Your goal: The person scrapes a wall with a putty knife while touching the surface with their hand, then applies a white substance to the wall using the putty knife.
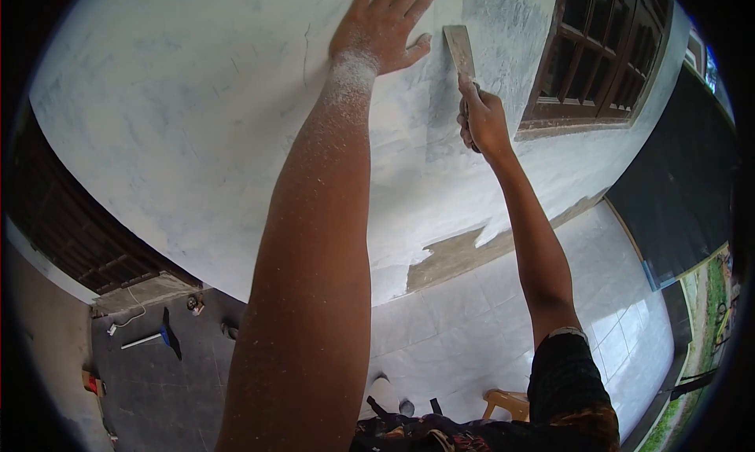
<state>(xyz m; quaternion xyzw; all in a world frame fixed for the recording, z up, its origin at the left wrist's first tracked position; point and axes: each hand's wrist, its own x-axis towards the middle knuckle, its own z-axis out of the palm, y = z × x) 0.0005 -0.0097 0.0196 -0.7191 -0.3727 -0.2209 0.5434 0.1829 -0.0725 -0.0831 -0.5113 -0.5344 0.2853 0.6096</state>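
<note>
- The left hand (383, 27) is spread wide against the pale wall (197, 122), white dust caking its wrist.
- The right hand (486, 123) is wrapped round the handle of a scraper (458, 49), blade up, between the left hand and the window (586, 51); I can't tell whether the blade touches the wall.
- Below, a stool (510, 403) stands on the tiles (440, 326).

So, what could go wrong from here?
The scraper might slip and nick the left fingers, spread against the wall close by. It could also scratch the window frame if it strays sideways. And the white dust on the left wrist might sift down toward the person, since that arm is raised.
</note>
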